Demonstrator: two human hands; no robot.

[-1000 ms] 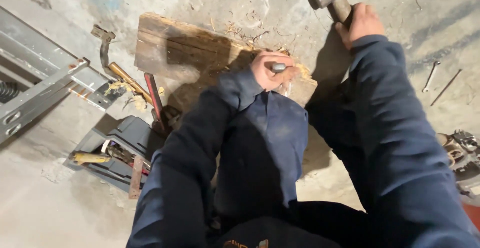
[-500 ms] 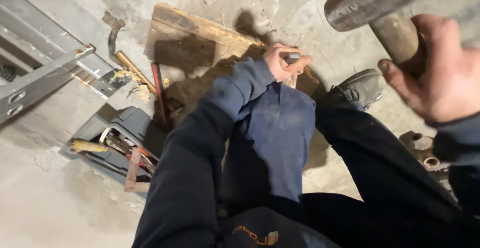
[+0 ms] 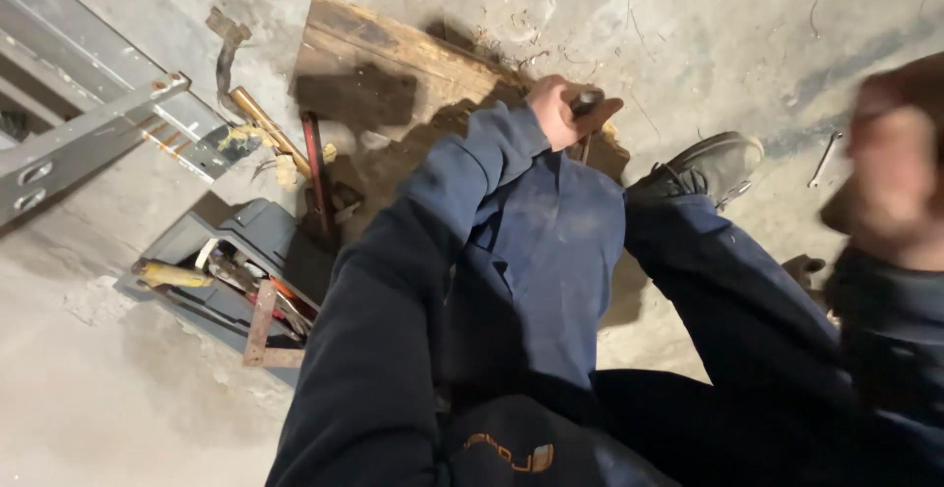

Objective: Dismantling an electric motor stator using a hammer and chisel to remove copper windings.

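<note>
While the left hand [image 3: 562,114] clenches around a dark metal chisel-like tool [image 3: 586,104] just above the middle of the frame, its tip is set against the splintered near edge of a worn wooden board [image 3: 393,64] lying on the dusty concrete floor [image 3: 688,25]. The right hand [image 3: 890,168] is a blur at the right edge; its fingers look curled, but I cannot tell whether they grasp anything. This reads as the striking stage of chipping at the board: tool placed, blow in swing. A next strike would call for the tool head to be held steady and the knuckles kept clear. A dark shoe [image 3: 713,163] rests right of the tool. At lower left an open grey toolbox [image 3: 231,290] holds mixed tools, and a metal ladder [image 3: 88,123] crosses the upper left.
</note>
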